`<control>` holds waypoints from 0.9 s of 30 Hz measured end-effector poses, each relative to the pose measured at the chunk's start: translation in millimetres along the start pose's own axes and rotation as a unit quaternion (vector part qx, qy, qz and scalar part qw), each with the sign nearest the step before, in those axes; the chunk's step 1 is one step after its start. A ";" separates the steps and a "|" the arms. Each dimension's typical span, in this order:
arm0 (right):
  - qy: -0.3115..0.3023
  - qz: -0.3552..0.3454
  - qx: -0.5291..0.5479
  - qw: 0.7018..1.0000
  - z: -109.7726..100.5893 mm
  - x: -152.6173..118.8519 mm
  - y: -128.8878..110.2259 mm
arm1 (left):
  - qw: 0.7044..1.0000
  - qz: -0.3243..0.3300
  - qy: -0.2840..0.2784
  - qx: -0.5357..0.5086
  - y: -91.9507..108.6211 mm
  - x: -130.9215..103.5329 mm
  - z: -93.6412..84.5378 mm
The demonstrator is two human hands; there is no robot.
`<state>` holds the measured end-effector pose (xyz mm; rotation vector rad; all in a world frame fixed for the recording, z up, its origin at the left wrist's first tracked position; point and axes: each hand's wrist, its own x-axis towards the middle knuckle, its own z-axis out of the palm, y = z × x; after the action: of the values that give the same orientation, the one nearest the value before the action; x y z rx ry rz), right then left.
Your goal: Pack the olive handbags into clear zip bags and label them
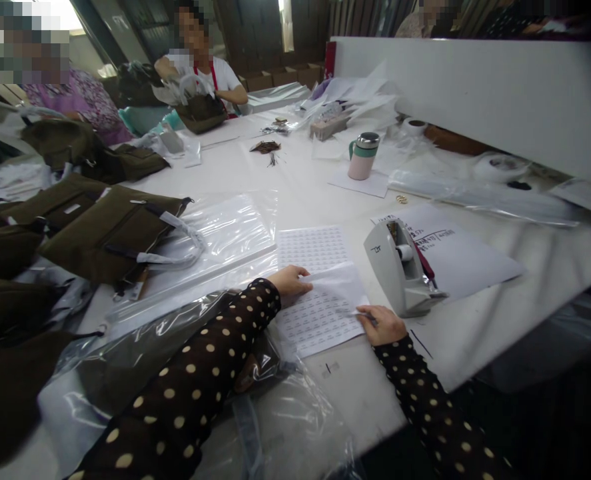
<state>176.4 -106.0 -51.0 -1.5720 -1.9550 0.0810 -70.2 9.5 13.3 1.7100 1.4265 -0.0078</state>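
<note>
White sheets printed with rows of small marks, like label sheets, lie in front of me on the table. Part of the top sheet is lifted and curls over, showing a blank white strip. My left hand pinches the left side of this sheet, thumb and fingers together. At its right edge, my right hand grips the paper between thumb and bent fingers. Under my left forearm lies a dark olive bag in clear plastic. Just beyond my right hand stands a grey tape dispenser.
Several olive bags are piled on the left, beside flat clear plastic bags. A pink and green mug stands farther back near a handwritten paper. A white board borders the right. Across the table a person handles a bag.
</note>
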 end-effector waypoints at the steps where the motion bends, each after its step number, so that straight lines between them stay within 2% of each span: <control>1: -0.005 0.005 0.001 1.000 0.1 0.2 -0.6 | 1.000 0.002 0.001 -0.001 -0.3 -0.2 0.0; 13: -0.047 0.027 0.027 0.998 -6.2 6.8 -3.7 | 1.000 0.017 0.002 -0.023 -2.7 -2.2 0.7; 16: -0.051 0.078 0.042 0.995 -11.2 4.1 -3.8 | 0.999 0.019 0.014 -0.026 -3.4 -2.7 0.0; 20: -0.080 0.187 0.164 0.965 -15.0 -1.8 1.1 | 0.999 0.025 0.031 -0.031 -3.4 -3.6 -2.3; 24: -0.126 0.195 0.277 0.932 -14.8 -5.0 7.7 | 0.998 0.033 0.039 -0.032 -1.3 -5.5 -2.7; 27: -0.125 0.167 0.285 0.936 -15.2 -7.0 10.8 | 0.998 0.038 0.049 -0.026 0.5 -7.4 -1.8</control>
<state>193.9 -114.1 -46.3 -1.5145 -1.6065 0.9424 -73.2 4.9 18.5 1.7400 1.4201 0.1551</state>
